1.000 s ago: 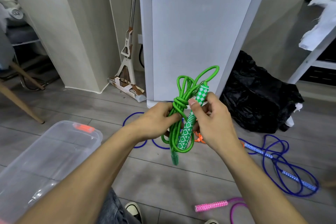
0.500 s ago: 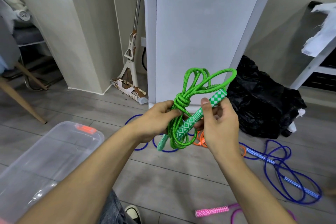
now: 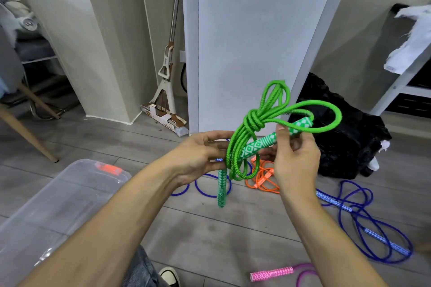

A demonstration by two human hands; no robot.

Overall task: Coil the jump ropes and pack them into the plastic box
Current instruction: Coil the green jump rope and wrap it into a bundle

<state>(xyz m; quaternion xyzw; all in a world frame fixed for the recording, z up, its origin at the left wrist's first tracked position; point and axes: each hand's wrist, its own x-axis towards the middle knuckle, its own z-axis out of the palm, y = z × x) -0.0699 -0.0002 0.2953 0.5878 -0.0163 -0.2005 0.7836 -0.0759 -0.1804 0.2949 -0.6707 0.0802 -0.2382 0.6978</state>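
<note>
**Green jump rope held knotted in both hands above the floor**

The green jump rope is hanging in mid-air in front of the person, its strands bundled and tied in a knot near the top, with loops standing up and out to the right. The left hand is pinching the bundle just below the knot, its grip pressed onto the green strands. The right hand is gripping one green-and-white patterned handle, which is lying tilted through the coil; thumb on top, fingers curled beneath. The second handle is dangling straight down below the left hand.

The plastic box, clear with an orange latch, is sitting on the floor at the lower left, well apart from the rope. On the grey plank floor, an orange rope is lying just behind the hands, a blue rope is sprawling to the right, and a pink rope is lying near the bottom edge. A black bag is slumping against the wall, and a mop is leaning in the corner.
</note>
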